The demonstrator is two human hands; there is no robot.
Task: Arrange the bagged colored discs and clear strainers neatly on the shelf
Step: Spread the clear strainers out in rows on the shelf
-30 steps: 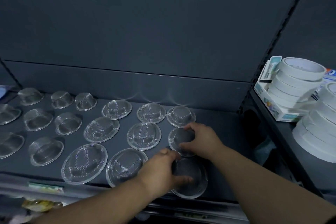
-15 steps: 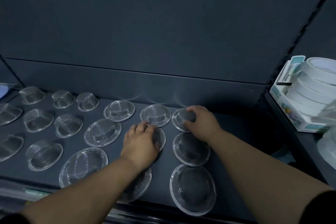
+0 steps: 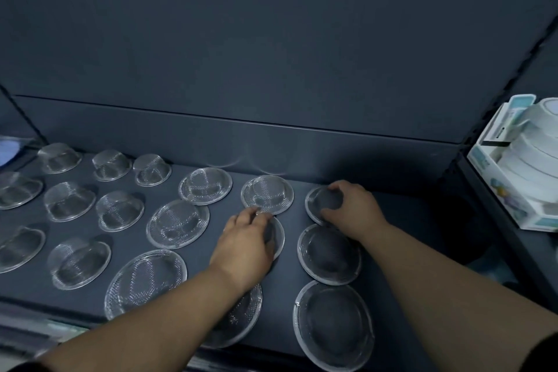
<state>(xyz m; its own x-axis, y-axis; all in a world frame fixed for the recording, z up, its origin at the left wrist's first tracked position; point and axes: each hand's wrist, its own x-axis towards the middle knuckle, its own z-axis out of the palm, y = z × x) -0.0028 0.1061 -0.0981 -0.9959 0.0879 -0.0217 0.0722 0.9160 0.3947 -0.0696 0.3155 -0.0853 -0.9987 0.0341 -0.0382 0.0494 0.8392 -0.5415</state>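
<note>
Several clear mesh strainers stand upside down in rows on the dark shelf. My left hand lies over a middle-row strainer, fingers curled round its far rim. My right hand grips the back-right strainer, thumb and fingers round its dome. In front of it sit two more strainers, one in the middle row and a larger one at the front. My left forearm partly covers a front strainer. No bagged discs are in view.
Small deep strainers fill the left of the shelf, wider flat ones the centre. A white box of tape rolls stands on the neighbouring shelf at right. The shelf's back wall rises just behind the rear row.
Both hands left the front strainers and reached further back: the left from the front row to the middle row, the right from the middle row to the back-right strainer.
</note>
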